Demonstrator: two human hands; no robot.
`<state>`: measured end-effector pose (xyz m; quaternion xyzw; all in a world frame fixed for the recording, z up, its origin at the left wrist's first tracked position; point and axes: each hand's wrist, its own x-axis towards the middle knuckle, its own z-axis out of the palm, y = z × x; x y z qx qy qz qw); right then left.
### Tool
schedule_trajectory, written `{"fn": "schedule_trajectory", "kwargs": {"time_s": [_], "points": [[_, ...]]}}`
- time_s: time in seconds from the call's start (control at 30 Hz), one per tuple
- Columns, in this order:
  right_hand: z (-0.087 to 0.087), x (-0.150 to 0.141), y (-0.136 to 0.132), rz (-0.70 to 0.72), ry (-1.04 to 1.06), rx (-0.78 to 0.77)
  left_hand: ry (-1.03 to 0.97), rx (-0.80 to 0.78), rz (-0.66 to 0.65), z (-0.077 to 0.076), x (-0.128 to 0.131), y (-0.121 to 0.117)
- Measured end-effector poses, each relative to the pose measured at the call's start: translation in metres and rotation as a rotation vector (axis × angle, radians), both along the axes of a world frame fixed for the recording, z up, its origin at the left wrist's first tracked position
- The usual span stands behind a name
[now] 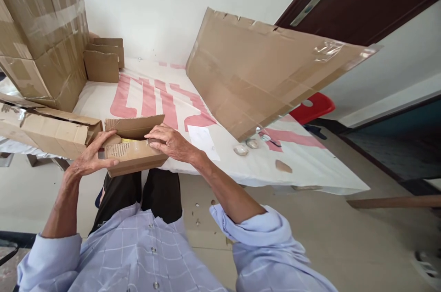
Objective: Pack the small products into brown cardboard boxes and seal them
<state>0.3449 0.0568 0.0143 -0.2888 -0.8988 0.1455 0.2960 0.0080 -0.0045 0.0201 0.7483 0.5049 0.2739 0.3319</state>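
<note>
A small cardboard box (pixel 138 156) with its top open sits at the front edge of the cloth-covered table. Its back flap stands up, and something yellow shows inside, too little of it to name. My left hand (pixel 91 156) grips the box's left end, thumb along the front face and fingers over the top. At the right end, my right hand (pixel 172 143) is closed on the upper edge, fingertips bent over the cardboard. The undersides of the fingers are partly hidden.
Large taped cartons (pixel 44 35) are stacked at left, near smaller cardboard pieces (pixel 101 66). A long carton (pixel 44 129) lies beside my left hand. A big cardboard sheet (pixel 262 67) leans at right, by tape rolls (pixel 240 149) and white paper (pixel 203 142). A red chair (pixel 315 107) stands behind.
</note>
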Motion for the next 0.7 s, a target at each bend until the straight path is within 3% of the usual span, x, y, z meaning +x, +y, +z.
{"fn": "schedule_trajectory", "kwargs": {"time_s": [0.37, 0.57, 0.7], "points": [[-0.011, -0.006, 0.011, 0.03, 0.063, 0.183, -0.043, 0.004, -0.012, -0.005, -0.001, 0.002], [-0.004, -0.02, 0.008, -0.105, -0.171, 0.413, 0.006, 0.036, 0.066, -0.006, -0.001, 0.01], [0.003, -0.025, -0.009, -0.232, -0.275, 0.475, 0.046, 0.126, 0.087, -0.018, -0.007, 0.026]]}}
